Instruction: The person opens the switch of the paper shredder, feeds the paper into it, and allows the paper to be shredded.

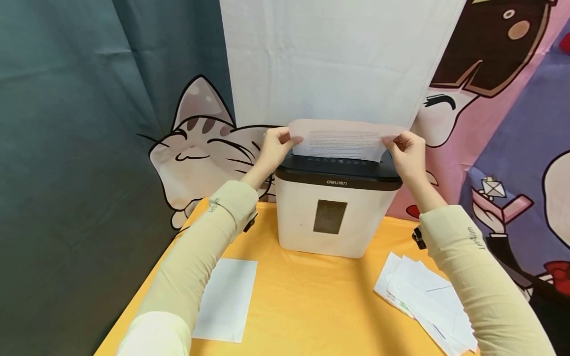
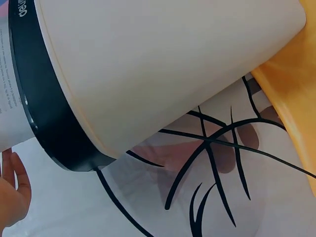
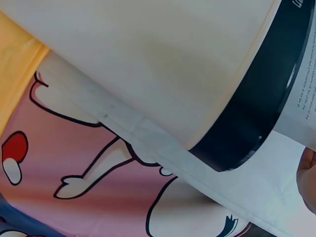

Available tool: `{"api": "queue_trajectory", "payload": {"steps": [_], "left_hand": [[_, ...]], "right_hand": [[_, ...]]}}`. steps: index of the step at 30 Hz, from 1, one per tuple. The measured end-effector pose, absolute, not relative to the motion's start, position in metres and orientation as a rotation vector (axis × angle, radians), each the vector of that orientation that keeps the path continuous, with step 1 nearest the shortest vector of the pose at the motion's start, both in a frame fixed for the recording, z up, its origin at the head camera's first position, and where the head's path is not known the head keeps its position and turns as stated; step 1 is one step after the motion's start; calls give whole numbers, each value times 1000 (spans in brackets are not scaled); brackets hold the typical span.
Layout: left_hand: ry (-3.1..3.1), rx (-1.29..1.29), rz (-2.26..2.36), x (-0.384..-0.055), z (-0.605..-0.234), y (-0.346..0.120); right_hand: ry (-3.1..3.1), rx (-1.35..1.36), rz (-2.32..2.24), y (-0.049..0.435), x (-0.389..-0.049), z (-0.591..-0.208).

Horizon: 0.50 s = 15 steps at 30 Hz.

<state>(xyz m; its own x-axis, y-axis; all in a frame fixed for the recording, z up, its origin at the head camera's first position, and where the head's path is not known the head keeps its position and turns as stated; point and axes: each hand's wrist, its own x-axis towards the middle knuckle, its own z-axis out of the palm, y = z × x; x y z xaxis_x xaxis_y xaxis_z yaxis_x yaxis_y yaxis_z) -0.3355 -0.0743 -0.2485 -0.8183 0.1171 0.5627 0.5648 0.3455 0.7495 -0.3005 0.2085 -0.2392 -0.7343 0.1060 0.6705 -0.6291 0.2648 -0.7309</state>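
A white paper shredder [image 1: 294,212] with a black top stands at the back of the table. A printed sheet of paper [image 1: 343,141] rises upright from its top, the lower edge at the slot. At the sheet's left edge my left hand [image 1: 275,146] pinches it between thumb and fingers. My right hand [image 1: 407,151] pinches the right edge in the same way. In the left wrist view, only part of the left hand [image 2: 14,192] shows beside the sheet. The right wrist view catches a bit of the right hand [image 3: 308,180] at its border.
One blank-looking sheet [image 1: 229,299] lies on the yellow table [image 1: 307,306] at the left, partly under my left forearm. A loose pile of papers [image 1: 423,301] lies at the right. Behind the shredder hangs a cloth with cartoon figures [image 1: 191,158]. A dark cord [image 2: 116,202] runs from the shredder.
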Motion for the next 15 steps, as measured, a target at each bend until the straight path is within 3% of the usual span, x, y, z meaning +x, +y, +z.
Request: {"api": "queue_trajectory", "payload": {"steps": [15], "left_hand": [[-2233, -539, -1434, -340, -254, -74]], "right_hand": [[-2020, 429, 1457, 216, -321, -256]]}}
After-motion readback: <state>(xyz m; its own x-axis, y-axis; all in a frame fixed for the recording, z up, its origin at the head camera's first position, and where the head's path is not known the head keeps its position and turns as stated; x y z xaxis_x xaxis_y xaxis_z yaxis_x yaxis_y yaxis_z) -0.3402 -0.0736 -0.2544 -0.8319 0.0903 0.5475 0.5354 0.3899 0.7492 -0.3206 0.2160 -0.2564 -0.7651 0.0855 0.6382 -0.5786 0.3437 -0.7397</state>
